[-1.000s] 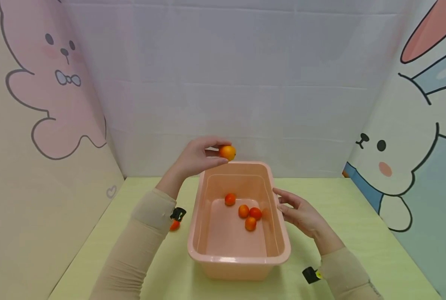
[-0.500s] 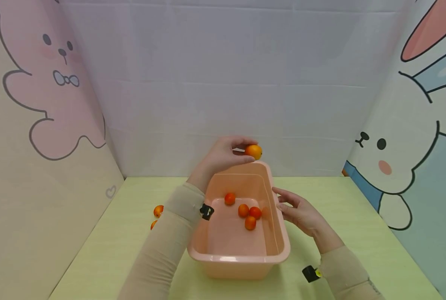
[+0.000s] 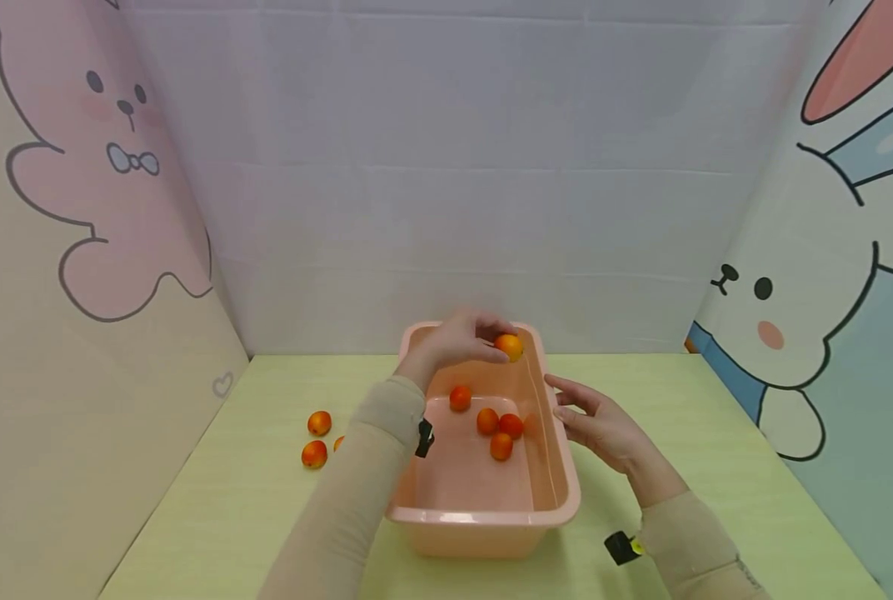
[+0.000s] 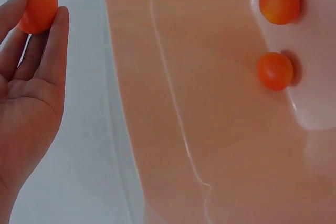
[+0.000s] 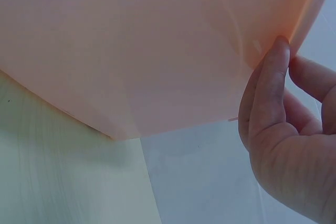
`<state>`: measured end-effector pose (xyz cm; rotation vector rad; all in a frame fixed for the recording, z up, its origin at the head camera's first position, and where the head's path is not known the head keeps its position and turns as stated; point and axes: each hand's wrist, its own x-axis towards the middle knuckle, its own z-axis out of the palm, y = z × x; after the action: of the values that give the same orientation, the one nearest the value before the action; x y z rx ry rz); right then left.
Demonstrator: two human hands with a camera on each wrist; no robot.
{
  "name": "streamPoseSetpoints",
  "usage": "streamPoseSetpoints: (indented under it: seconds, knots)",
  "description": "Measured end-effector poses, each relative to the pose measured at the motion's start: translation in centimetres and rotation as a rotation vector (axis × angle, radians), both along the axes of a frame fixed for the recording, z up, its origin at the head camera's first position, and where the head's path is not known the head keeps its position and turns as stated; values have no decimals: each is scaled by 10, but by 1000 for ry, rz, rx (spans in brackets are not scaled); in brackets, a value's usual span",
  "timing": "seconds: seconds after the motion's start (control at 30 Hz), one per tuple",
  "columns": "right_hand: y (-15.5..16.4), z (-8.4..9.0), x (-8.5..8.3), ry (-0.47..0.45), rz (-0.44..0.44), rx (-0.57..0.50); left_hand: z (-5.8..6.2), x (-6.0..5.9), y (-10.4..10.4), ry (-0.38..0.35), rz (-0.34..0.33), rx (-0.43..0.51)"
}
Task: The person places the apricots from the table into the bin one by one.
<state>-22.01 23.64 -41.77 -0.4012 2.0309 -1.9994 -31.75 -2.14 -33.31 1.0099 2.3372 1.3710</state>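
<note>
Fruit, small and orange-yellow, sits right out at the fingertips of the left hand, pinched between thumb and fingers over the far end of the pink plastic basin. Across to the right hand: digits part curled, pinching the basin's side lip, nothing else in hold. Below the left hand, four red-orange fruits lie on the basin floor, three huddled toward the right hand, one apart. Outside, beyond the left sleeve, three more fruits show on the table, one partly hidden.

Here's the danger: only fingertips hold that round skin, so a loose pinch could let it slip, and a drop from up here might bounce it or scatter the huddle. A tug from the right hand could shift the basin; a low-swinging left sleeve could set the table fruits rolling.
</note>
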Motion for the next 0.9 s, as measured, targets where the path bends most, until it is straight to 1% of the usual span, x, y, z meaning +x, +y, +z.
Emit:
streamPoseSetpoints:
  seconds: [0.1, 0.2, 0.37, 0.43, 0.53, 0.7, 0.77, 0.9]
  knots:
    - [0, -1, 0, 2, 5, -9, -9, -3, -3, -33, -29, -46]
    - [0, -1, 0, 6, 5, -13, -16, -5, -4, -63, -87, -76]
    - [0, 0, 0, 8, -5, -3, -20, -6, -3, -150, -206, -128]
    - [-1, 0, 0, 6, -9, 3, -22, -6, -2, -179, -243, -151]
    - [-1, 1, 1, 6, -11, 6, -24, -4, -1, -180, -290, -187]
    - [0, 0, 2, 12, -4, -1, -26, 1, 0, -201, -327, -219]
    - [0, 0, 2, 19, 2, -6, -26, 4, 1, -192, -349, -233]
    - [0, -1, 2, 33, 10, -6, -27, 6, 4, -141, -419, -265]
